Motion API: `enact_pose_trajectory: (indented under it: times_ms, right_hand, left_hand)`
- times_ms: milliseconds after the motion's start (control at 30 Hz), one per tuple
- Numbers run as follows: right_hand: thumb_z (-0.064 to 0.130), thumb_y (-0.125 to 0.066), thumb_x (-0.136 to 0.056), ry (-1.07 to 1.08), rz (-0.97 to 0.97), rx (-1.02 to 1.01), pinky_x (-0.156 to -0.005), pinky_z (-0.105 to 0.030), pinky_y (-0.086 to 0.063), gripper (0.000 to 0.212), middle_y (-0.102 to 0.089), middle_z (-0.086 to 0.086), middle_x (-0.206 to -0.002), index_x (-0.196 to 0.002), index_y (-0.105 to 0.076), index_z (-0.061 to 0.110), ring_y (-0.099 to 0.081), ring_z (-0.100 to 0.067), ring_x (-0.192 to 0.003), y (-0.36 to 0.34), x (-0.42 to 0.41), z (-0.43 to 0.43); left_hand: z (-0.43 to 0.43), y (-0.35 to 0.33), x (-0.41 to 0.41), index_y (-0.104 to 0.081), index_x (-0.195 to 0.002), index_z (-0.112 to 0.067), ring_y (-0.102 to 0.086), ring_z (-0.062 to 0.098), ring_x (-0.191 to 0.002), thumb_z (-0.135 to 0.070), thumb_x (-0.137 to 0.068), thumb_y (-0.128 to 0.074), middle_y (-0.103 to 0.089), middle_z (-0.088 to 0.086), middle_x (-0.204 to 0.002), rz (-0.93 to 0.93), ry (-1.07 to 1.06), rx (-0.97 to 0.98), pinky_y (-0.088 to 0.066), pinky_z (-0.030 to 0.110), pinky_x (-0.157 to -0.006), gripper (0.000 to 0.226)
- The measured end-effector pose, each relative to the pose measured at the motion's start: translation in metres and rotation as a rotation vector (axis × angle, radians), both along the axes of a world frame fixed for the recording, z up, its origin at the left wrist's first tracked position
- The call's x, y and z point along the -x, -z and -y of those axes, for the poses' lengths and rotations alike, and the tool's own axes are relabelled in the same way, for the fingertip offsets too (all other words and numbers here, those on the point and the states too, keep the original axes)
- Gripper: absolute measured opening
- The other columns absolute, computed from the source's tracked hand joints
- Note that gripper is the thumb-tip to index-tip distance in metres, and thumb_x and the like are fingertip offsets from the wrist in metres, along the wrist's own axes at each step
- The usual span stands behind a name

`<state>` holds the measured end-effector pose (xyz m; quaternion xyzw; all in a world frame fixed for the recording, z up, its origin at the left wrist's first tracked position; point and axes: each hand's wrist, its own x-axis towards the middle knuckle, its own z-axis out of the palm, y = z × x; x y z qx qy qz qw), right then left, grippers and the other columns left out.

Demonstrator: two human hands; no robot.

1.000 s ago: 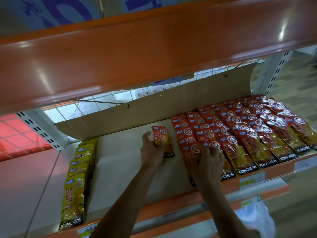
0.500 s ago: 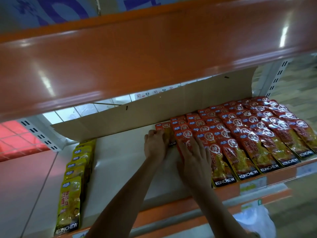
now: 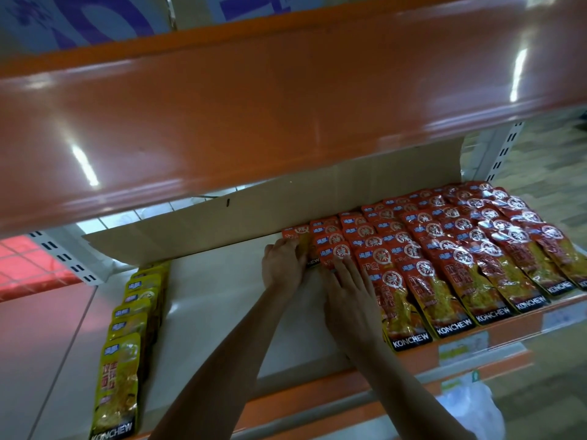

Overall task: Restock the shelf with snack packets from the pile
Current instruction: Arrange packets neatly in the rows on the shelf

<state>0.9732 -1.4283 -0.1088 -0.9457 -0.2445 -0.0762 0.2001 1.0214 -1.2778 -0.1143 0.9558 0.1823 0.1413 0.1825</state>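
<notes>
Head view. Pinching packet (image 3: 295, 232) with left hand (image 3: 282, 265), pressing row (image 3: 400, 300) flat-fingered with right hand (image 3: 347, 287); tuck square against cardboard (image 3: 286, 208).

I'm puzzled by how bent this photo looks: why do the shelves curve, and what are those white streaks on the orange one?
Head view: the wide-angle lens bows the orange upper shelf; the white streaks are light glare on its glossy face; smaller glints dot the red packets; the yellow packets near the left edge look stretched.
</notes>
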Motion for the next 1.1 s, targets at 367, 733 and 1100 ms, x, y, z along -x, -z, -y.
enact_pose_trajectory:
  times_ms: [367,733,1100]
  right_hand:
    - [0.017,-0.043,-0.094,-0.018,-0.014,-0.034,-0.121,-0.04,-0.005,0.056,-0.02,-0.004,-0.158,-0.148,-0.03,0.021,-0.005,-0.02,-0.148,-0.001,-0.002,0.003]
    - [0.027,-0.05,-0.094,-0.069,0.033,-0.103,-0.117,-0.038,-0.007,0.053,-0.034,-0.011,-0.152,-0.142,-0.04,0.01,-0.02,-0.025,-0.145,-0.015,0.021,-0.028]
    - [0.03,-0.041,-0.097,-0.295,0.03,-0.049,-0.119,-0.035,-0.001,0.054,-0.021,-0.005,-0.158,-0.148,-0.029,0.018,-0.012,-0.02,-0.147,-0.033,0.063,-0.134]
  left_hand:
    - [-0.001,-0.002,0.01,-0.053,-0.132,-0.017,-0.05,0.025,-0.117,-0.046,-0.095,-0.05,-0.057,0.007,-0.129,0.009,0.018,0.06,-0.046,0.036,-0.096,0.046]
    - [-0.012,-0.007,0.063,-0.052,-0.132,-0.019,-0.045,0.022,-0.124,-0.035,-0.097,-0.049,-0.055,0.004,-0.133,0.04,0.044,-0.047,-0.04,0.034,-0.101,0.039]
    - [-0.099,-0.04,0.156,-0.052,-0.136,-0.014,-0.042,0.021,-0.131,-0.025,-0.095,-0.05,-0.053,0.004,-0.137,0.081,-0.091,-0.134,-0.035,0.034,-0.106,0.043]
